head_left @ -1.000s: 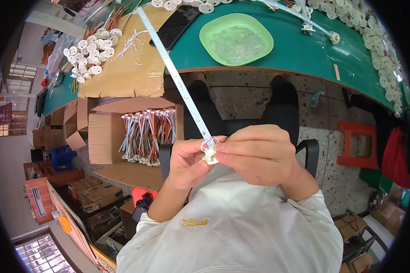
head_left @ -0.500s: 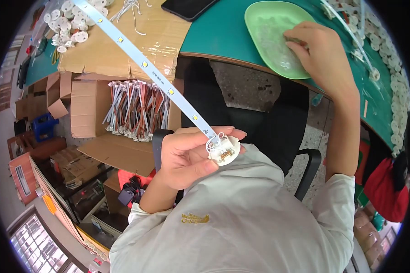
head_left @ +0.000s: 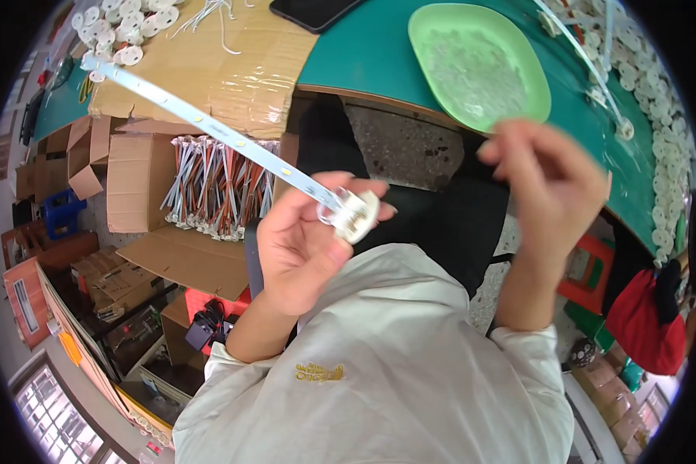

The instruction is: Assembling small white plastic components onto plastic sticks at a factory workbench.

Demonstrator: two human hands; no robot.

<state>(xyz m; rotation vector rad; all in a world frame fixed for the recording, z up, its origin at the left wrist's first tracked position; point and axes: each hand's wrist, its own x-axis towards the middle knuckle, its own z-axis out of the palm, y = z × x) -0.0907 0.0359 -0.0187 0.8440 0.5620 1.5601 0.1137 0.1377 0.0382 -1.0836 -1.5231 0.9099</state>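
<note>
A long white LED strip (head_left: 209, 127) slants up-left from its white end cap (head_left: 356, 216).

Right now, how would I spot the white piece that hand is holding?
Find the green tray on the teal table. Below it, the left hand pinches a small round white cap. Unlike the loose caps, it ends a long white LED strip.

The left hand (head_left: 301, 247) pinches a white round cap (head_left: 356, 216) on a long LED strip (head_left: 209, 127); the right hand (head_left: 553, 182) hovers blurred.
</note>
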